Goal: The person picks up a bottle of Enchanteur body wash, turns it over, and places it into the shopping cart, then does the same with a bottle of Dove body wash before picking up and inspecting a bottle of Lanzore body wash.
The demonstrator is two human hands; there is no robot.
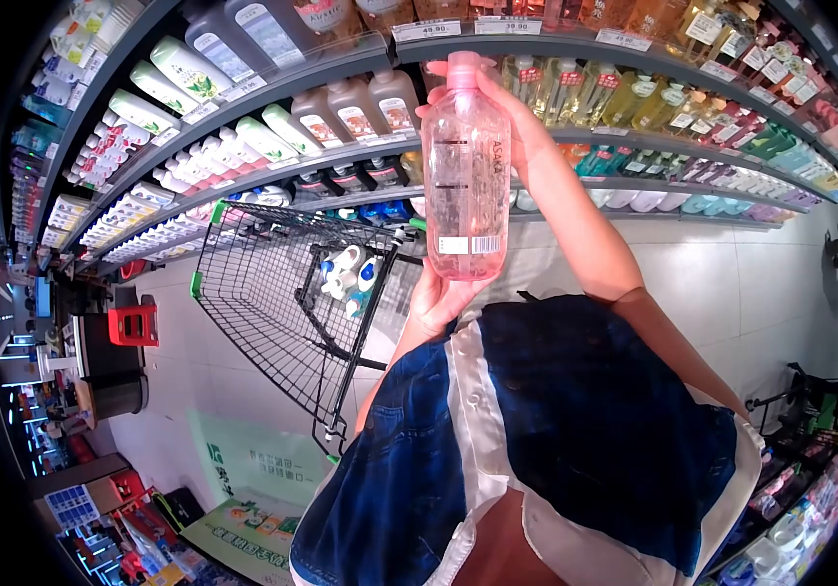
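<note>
A clear pink plastic bottle (466, 186) with a pink cap stands upright in front of me, with dark lettering down its side and a white barcode label near its base. My right hand (516, 122) wraps around it from behind, near the top; its fingertips show at the bottle's left edge. Under the base, my left hand (438, 296) supports the bottle, its fingers partly hidden beneath and behind it. Liquid with small bubbles or flecks shows through the plastic.
Left of me stands a black wire shopping cart (267, 298) with green corners, holding white and blue bottles (346, 272). Curved-looking shelves (341, 83) packed with bottles run across the front. A red basket or stool (134, 325) is farther left. A green floor sign (253, 464) lies at lower left.
</note>
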